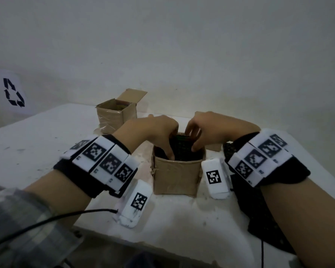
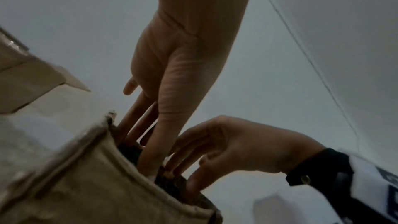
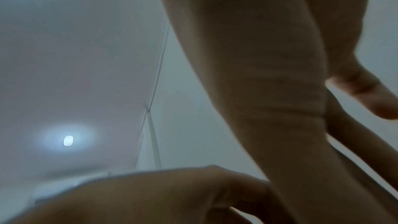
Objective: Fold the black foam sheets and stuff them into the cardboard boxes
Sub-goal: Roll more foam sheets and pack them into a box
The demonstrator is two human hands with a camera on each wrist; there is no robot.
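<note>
An open cardboard box (image 1: 176, 176) stands near the table's front edge with a folded black foam sheet (image 1: 182, 149) inside it. Both hands reach into its top. My left hand (image 1: 162, 136) pushes straight fingers (image 2: 150, 146) down along the box (image 2: 86, 185) wall onto the foam (image 2: 172, 178). My right hand (image 1: 205, 130) bends over the opening, and its curled fingers and thumb (image 2: 193, 183) pinch the foam. In the right wrist view only my right hand (image 3: 269, 91) and the back of my left hand (image 3: 150, 193) show, blurred.
A second open cardboard box (image 1: 115, 117) stands at the back left, flap up. More black foam sheets (image 1: 249, 209) lie under my right forearm at the table's right front. The white table (image 1: 37, 151) ends close to my body. A wall rises just behind it.
</note>
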